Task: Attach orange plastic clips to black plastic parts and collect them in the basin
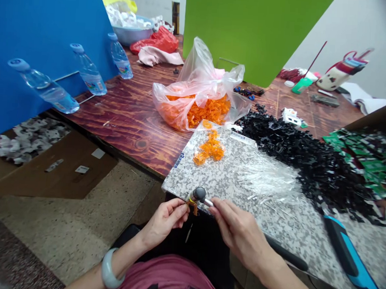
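- The left hand (165, 219), a pale bangle at its wrist, curls fingers closed round a small orange plastic piece (194, 205) at the near edge of the speckled grey stone slab (223, 177); most of that piece is hidden by the fingertips.
- The right hand (240, 230) pinches a small hammer with a black rounded head and metal neck (200, 194), its head resting on the orange piece; the dark handle runs back under the palm.
- A blue and black tool (349, 258) lies to the right.
- Further on: a loose heap of orange clips (210, 147), clear plastic strips (266, 175), a black parts pile (306, 156).
- Beyond, on the wooden counter (126, 110), an orange-filled clear bag (199, 97).
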A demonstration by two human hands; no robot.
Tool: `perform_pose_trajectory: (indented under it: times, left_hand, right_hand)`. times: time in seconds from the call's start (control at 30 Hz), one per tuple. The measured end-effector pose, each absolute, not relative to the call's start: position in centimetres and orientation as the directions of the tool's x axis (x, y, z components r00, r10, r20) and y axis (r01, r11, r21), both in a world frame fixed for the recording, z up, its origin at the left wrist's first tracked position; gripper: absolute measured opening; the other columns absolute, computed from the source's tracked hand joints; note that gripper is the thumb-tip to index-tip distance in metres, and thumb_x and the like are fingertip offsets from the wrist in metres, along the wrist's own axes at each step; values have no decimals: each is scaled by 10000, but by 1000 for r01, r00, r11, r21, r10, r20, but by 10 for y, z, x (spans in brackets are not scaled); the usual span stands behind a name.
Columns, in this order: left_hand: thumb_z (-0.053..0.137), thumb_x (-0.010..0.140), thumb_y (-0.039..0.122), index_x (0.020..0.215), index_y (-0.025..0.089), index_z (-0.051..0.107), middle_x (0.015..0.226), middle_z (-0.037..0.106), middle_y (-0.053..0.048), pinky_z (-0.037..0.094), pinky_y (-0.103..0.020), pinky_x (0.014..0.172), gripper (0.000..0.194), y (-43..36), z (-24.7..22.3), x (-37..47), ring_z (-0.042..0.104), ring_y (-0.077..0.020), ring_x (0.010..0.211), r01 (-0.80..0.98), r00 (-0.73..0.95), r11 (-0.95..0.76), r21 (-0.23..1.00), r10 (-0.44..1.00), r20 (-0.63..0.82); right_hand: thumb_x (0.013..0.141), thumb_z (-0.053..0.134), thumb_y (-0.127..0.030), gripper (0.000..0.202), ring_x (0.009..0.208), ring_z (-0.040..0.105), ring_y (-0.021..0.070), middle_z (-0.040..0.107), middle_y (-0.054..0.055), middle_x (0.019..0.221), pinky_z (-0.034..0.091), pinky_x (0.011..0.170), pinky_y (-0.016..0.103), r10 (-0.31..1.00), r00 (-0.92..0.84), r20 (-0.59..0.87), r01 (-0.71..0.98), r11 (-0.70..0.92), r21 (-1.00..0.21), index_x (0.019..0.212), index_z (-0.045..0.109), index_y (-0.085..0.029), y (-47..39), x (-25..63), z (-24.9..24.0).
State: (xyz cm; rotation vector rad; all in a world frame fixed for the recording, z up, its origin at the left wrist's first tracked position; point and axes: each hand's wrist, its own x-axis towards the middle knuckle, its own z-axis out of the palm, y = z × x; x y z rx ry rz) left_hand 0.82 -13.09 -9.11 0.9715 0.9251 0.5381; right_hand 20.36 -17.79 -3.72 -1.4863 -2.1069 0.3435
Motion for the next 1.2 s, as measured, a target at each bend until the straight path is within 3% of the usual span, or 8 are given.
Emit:
perform_pose_trajectory:
  times: [0.13,0.33,0.43,0.6,0.83,0.97,1.07,1.2]
  left_hand:
    - [558,847,448,870,126,599,663,524,21,363,-186,517,326,-133,-91,5,447,-73,549,44,539,441,896,745,-394]
    - [494,908,306,1017,155,588,732,572,5,423,-221,647,209,-132,-81,0,500,-105,654,145,632,56,988,763,-137]
    - [481,914,239,1011,155,590,749,585,0,426,-210,644,169,-127,-77,2,512,-101,650,153,656,-142,978,755,7]
    - [492,900,165,1026,158,591,772,617,-9,443,-194,642,160,-123,-77,8,552,-101,661,137,667,-290,947,734,128]
    - [512,880,132,1038,160,610,822,647,-31,450,-191,644,188,-120,-72,14,576,-108,689,111,676,-343,933,714,182]
    - [526,881,178,1020,163,618,771,632,-19,441,-204,645,168,-123,-72,15,556,-108,664,122,668,-219,968,739,83]
    - [516,896,297,974,158,616,678,592,8,429,-201,611,188,-130,-75,15,524,-95,609,100,621,94,991,772,-136]
    - [593,816,464,868,132,614,604,544,34,341,-167,476,337,-141,-85,17,451,-58,492,40,560,490,871,711,-426]
  right_hand:
    - [929,456,-177,205,693,637,149,665,78,876,488,616,233,906,-185,381,798,365,-479,1107,556,-166,-166,224,-24]
    - [904,513,-334,230,682,604,179,674,60,856,419,567,263,891,-65,449,977,148,-152,1003,658,-186,-119,293,-12]
    - [890,520,-355,244,744,595,212,661,64,815,411,595,276,890,-9,456,997,46,-70,957,685,-188,-91,331,-28]
    - [881,484,-316,265,737,568,225,657,80,785,415,645,304,918,55,393,995,-18,-98,929,707,-181,-66,370,-57]
    - [855,497,-270,242,754,583,227,690,80,840,429,668,308,930,88,357,991,-44,-130,923,711,-182,-60,379,-71]
    - [855,510,-273,234,756,583,236,683,88,822,426,659,313,922,109,371,990,-68,-123,925,710,-175,-60,376,-67]
    - [885,488,-297,251,765,588,233,671,86,822,425,657,313,887,112,448,989,-55,-138,967,690,-173,-74,360,-50]
    - [904,496,-277,203,683,602,174,668,52,830,442,606,268,874,45,483,922,150,-358,1005,642,-179,-118,313,-19]
